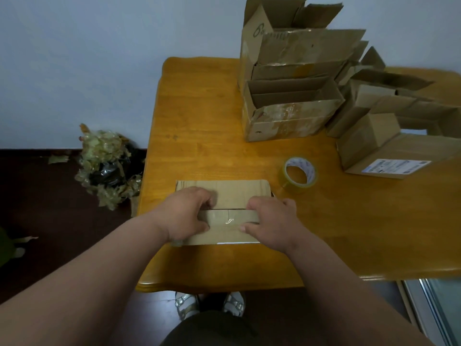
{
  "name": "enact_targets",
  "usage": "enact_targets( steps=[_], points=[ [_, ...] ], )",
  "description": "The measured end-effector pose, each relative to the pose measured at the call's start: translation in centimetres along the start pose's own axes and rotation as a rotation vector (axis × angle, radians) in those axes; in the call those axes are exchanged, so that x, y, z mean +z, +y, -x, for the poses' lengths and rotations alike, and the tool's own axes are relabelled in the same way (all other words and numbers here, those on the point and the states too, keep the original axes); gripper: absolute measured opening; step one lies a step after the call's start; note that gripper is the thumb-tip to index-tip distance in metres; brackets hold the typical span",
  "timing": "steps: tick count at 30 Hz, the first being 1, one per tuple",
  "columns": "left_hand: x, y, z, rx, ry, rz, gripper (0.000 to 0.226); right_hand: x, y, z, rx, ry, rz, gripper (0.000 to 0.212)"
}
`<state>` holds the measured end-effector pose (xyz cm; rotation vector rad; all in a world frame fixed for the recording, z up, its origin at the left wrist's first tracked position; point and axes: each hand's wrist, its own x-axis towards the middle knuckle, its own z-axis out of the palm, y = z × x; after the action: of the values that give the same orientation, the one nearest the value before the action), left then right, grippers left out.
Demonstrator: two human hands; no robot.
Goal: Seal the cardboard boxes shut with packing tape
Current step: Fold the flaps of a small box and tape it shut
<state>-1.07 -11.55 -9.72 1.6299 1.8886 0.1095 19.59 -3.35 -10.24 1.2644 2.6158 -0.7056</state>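
A big dark mark like a "6" is drawn by hand on the tall open box (257, 31), far behind the right hand (270, 221). A white label (396, 167) with tiny print sits on a flat box (409, 151), off to that hand's right. The print is too small to read. The tape roll (298, 174) just behind that hand has blue marks inside its ring, also too small to read

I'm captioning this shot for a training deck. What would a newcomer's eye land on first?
Both hands, left hand and right hand, grip the flaps of a cardboard box at the near edge of the orange wooden table. A tape roll lies just right of it; open boxes stack behind.
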Motion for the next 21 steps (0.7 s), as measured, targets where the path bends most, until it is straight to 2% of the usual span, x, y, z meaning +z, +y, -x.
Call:
enact_targets(
  steps=[4, 6, 10, 16, 21],
  points=[
    [2.1, -0.3, 1.3, 0.111, 0.264, -0.246, 0.067, 1.3, -0.7, 1.2, -0.143, 0.297, 0.094, 0.054],
    [3.0, -0.2, 1.8, 0.126, 0.256, -0.302, 0.072, 2.2, -1.5, 1.7, -0.192, 0.233, 0.143, 0.066],
    [4.7, -1.3, 1.5, 0.043, 0.107, -0.409, 0.083, 4.3, -1.3, 1.5, -0.164, 0.001, 0.259, 0.083],
    [4.9, -1.4, 0.9, 0.028, 0.006, -0.446, 0.096, 4.9, -0.8, 0.9, -0.163, -0.079, 0.312, 0.096],
    [4.9, -1.2, 0.8, 0.02, 0.003, -0.434, 0.102, 4.7, -0.9, 0.8, -0.175, -0.073, 0.266, 0.096]
  ],
)
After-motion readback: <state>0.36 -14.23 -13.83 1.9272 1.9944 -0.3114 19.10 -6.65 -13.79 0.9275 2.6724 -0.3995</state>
